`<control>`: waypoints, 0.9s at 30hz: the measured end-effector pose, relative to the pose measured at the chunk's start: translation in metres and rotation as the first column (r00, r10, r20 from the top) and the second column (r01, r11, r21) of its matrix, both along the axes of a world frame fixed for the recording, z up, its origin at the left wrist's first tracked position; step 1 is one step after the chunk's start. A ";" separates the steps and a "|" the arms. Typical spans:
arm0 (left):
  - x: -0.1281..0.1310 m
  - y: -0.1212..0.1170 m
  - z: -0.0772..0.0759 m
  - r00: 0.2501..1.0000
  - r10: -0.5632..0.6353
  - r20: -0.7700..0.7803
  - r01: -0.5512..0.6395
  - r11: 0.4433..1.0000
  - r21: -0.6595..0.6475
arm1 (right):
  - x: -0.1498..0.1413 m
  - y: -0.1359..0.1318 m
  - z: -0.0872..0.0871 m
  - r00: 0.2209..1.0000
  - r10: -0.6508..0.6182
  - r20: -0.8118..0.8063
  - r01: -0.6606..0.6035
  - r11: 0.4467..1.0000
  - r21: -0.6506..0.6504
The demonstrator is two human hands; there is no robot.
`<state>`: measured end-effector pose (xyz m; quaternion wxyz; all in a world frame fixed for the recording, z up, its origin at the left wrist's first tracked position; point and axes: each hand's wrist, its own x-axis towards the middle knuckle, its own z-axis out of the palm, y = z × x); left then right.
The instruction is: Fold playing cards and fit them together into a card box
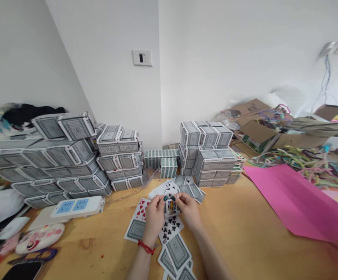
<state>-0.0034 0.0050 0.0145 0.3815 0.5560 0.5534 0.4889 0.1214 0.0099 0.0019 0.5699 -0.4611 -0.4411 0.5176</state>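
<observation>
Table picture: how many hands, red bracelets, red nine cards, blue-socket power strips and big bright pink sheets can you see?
Hands: 2, left hand and right hand
Red bracelet: 1
Red nine card: 1
Power strip: 1
Pink sheet: 1
Total: 6

My surroundings look like a craft workspace, though I can't tell whether it's in a home or a small workshop: loose playing cards, stacked card-patterned blocks, a pink sheet, tangled colourful strands, an opened cardboard box and 1 power strip crowd my wooden table beside white walls.
</observation>
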 end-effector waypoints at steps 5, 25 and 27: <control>0.000 0.003 -0.005 0.986 -0.059 0.155 0.065 0.997 -0.039 | 0.002 0.002 -0.005 0.996 -0.074 -0.052 0.072 0.996 -0.049; -0.003 0.003 -0.007 0.997 -0.071 0.038 0.071 0.997 0.006 | 0.002 0.000 -0.002 0.978 -0.047 0.205 0.033 0.997 0.073; -0.002 0.003 -0.005 0.996 -0.075 0.045 0.075 0.997 0.016 | 0.002 0.000 -0.002 0.983 -0.029 0.184 0.016 0.997 0.072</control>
